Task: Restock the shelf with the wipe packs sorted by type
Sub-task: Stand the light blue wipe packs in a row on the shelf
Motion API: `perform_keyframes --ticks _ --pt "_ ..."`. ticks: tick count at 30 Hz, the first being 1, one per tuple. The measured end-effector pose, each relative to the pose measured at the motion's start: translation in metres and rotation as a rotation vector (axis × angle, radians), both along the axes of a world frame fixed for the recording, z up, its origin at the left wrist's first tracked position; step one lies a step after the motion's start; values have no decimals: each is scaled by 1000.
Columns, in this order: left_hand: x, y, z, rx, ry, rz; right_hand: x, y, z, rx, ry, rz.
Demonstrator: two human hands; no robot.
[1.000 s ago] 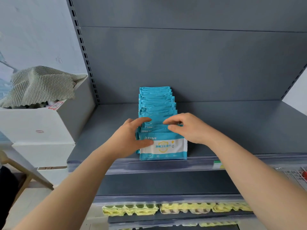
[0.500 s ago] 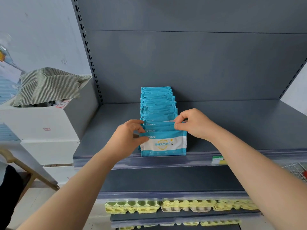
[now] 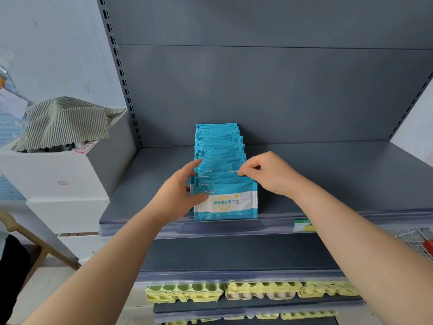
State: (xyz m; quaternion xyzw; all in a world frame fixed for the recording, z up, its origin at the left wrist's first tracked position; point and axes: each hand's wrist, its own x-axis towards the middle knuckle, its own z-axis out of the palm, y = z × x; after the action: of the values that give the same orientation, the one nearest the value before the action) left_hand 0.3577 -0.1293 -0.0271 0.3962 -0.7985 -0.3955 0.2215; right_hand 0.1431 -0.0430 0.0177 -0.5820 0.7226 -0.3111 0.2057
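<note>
Left hand (image 3: 180,193) spread loosely against the wipe packs (image 3: 221,165); right hand (image 3: 269,172) pinches a pack's top edge.

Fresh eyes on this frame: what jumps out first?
The row of blue wipe packs, standing upright front to back in the middle of an otherwise bare grey shelf. The left hand touches the row's left side, thumb on the front pack; the right hand pinches a pack's top edge on the right. Below, yellow-green egg trays line a lower shelf.
</note>
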Motion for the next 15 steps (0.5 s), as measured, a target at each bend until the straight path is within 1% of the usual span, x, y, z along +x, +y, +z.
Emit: perform_keyframes --ticks 3,7,9,12,14,15 --pt "-1 -5 2 -83 -128 -27 1 -3 0 -3 16 16" --pt "-2 -7 5 -115 -180 -3 1 -7 4 -66 111 -10" --pt "-3 -7 5 -115 -180 12 -1 -12 2 -19 145 6" --pt "-1 -7 2 -101 -169 32 -9 -14 -4 77 129 8" --pt "1 -5 0 -93 -141 30 -13 -13 -6 61 104 13" --pt "2 -4 0 -87 -110 29 -13 -11 -4 15 99 19"
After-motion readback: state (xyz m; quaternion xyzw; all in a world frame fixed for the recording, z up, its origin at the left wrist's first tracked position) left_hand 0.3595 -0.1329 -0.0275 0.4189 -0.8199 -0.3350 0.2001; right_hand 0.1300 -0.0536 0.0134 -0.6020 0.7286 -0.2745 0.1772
